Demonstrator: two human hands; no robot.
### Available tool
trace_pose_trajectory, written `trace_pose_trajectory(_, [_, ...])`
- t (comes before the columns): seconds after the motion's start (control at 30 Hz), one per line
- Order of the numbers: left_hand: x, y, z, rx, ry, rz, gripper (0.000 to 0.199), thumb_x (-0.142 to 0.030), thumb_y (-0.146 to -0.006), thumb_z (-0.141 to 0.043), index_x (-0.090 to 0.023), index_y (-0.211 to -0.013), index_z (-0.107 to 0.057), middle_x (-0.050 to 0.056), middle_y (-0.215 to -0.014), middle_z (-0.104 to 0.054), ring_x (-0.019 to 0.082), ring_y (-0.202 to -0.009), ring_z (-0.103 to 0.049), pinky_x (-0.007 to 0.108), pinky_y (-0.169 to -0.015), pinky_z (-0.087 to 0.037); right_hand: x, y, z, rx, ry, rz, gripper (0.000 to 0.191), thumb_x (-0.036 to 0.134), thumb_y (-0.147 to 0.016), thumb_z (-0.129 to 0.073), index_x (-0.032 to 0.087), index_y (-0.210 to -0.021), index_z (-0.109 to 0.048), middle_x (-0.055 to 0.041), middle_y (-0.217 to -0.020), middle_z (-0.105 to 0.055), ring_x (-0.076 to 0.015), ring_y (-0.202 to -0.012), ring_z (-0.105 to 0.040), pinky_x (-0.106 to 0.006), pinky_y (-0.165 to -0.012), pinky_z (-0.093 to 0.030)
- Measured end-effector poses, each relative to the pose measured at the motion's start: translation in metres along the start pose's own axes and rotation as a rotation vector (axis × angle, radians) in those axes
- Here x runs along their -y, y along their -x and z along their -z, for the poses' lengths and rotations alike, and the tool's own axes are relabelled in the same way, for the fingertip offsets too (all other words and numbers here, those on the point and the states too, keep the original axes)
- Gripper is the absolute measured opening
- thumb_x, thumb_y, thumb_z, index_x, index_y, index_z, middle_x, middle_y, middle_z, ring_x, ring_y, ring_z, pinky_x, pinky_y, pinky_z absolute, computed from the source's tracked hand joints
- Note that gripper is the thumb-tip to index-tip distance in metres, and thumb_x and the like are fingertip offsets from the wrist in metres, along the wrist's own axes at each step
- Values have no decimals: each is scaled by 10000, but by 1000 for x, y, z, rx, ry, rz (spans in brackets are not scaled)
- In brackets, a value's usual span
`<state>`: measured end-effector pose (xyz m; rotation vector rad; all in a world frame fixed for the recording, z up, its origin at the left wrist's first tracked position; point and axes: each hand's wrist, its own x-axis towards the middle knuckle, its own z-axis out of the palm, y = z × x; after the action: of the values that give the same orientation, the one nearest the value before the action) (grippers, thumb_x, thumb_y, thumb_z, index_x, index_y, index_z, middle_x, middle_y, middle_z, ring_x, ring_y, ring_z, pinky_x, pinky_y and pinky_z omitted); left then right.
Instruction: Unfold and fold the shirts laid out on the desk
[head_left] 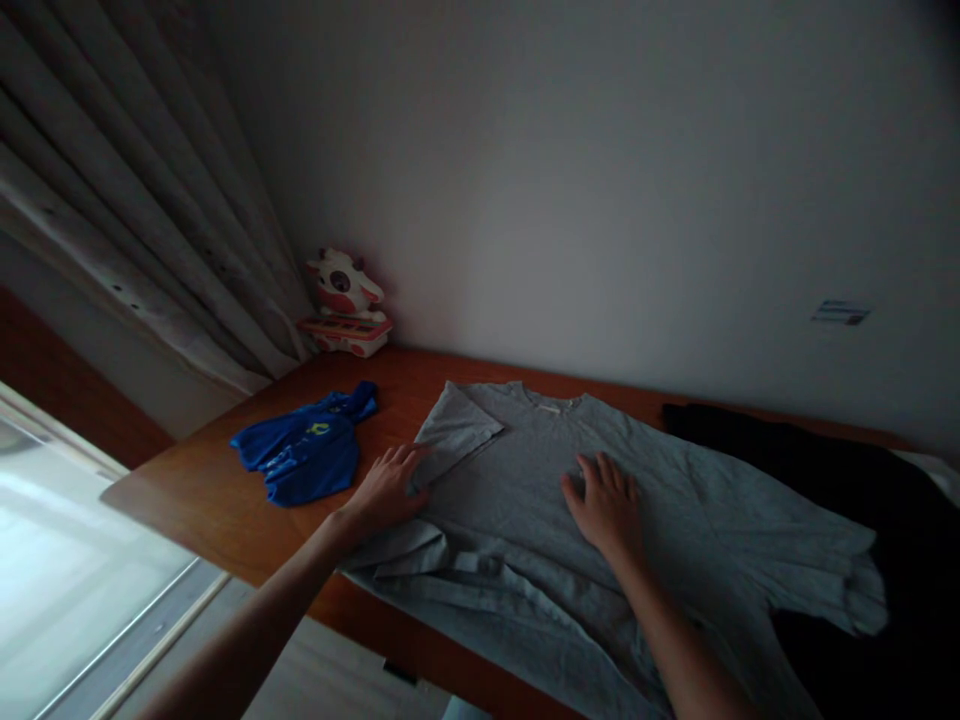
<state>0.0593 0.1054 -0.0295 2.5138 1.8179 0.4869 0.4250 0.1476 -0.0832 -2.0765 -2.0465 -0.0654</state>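
A grey short-sleeved shirt (517, 490) lies spread on the wooden table, its collar toward the wall and its lower part bunched in folds near the front edge. My left hand (386, 490) rests at the shirt's left side by the sleeve, fingers apart. On the chest of the shirt lies my right hand (606, 500), palm down with its fingers spread. Neither hand grips the cloth. A small blue garment (307, 445) with a yellow print lies left of my left hand.
A red and white cow toy (346, 300) with a keyboard stands at the back left corner by the curtain (150, 180). Black cloth (810, 460) covers the right part of the wooden table (180, 490). A wall rises behind.
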Motion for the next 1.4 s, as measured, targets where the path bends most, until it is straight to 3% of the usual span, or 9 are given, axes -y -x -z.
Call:
trace_pose_trajectory(0.2, [3,13,-19,-131,45,3,216,-346,-941,-552,-243,-1017,-726,96,-1193,-703,266,-1060,-650,446,-965,-509,3,1,7,-10,26,19,537,442,-1005,-398,178,-1452,-533,-187,-1580,-434,-332,-1460,-378,-562,-1166,-237])
trace_pose_trajectory(0.33, [2,16,-25,-244,91,-11,220,-316,-969,-522,-236,-971,-726,98,-1149,-707,250,-1030,-647,431,-938,-508,15,-14,20,-4,7,-20,446,404,-952,-508,145,-1289,-642,-226,-1355,-601,-367,-1280,-536,-579,-1089,-320])
trace_pose_trajectory(0.4, [2,17,-23,-282,120,-31,245,-324,-1002,-488,-225,-999,-712,95,-1108,-715,236,-997,-648,410,-921,-508,29,-26,24,-20,-75,-15,380,343,-927,-544,122,-1208,-674,-221,-1240,-645,-355,-1204,-575,-532,-1050,-366])
trace_pose_trajectory(0.57, [3,19,-18,-306,206,-123,244,-301,-1042,-447,-227,-1065,-679,69,-1081,-734,202,-987,-660,357,-918,-512,81,-52,14,-7,-311,122,313,263,-954,-534,200,-1227,-674,-118,-1233,-683,-241,-1168,-611,-363,-987,-436])
trace_pose_trajectory(0.67, [3,20,-19,-301,241,-134,232,-303,-1045,-459,-226,-1069,-676,65,-1071,-740,199,-996,-663,353,-926,-525,111,-63,0,26,-365,107,311,304,-975,-539,270,-1249,-681,-73,-1216,-713,-220,-1134,-644,-351,-931,-477])
trace_pose_trajectory(0.8, [4,20,-21,-306,273,-143,224,-294,-1046,-460,-222,-1067,-671,66,-1051,-738,200,-992,-668,349,-907,-546,133,-74,-10,54,-441,104,205,273,-940,-582,258,-1024,-769,-66,-1204,-732,-241,-1120,-666,-372,-905,-501])
trace_pose_trajectory(0.9, [5,20,-21,-312,288,-149,212,-287,-1043,-466,-226,-1067,-668,64,-1047,-734,199,-988,-674,350,-909,-553,136,-78,-9,26,-506,116,212,205,-915,-568,223,-964,-774,-76,-1152,-747,-225,-1095,-680,-355,-929,-504])
trace_pose_trajectory(1.1, [2,20,-18,-316,326,-157,196,-292,-1033,-489,-227,-1058,-672,72,-1027,-743,198,-975,-681,351,-897,-564,123,-69,-10,-131,-616,85,411,233,-943,-432,101,-1236,-688,-186,-1235,-690,-230,-1063,-678,-340,-942,-520])
trace_pose_trajectory(1.4, [-1,21,-15,-269,292,-151,188,-306,-1019,-492,-224,-1003,-661,58,-926,-746,184,-867,-705,307,-816,-551,114,-42,-22,-175,-606,49,364,217,-877,-462,114,-1099,-730,-173,-1118,-707,-220,-914,-685,-336,-897,-535])
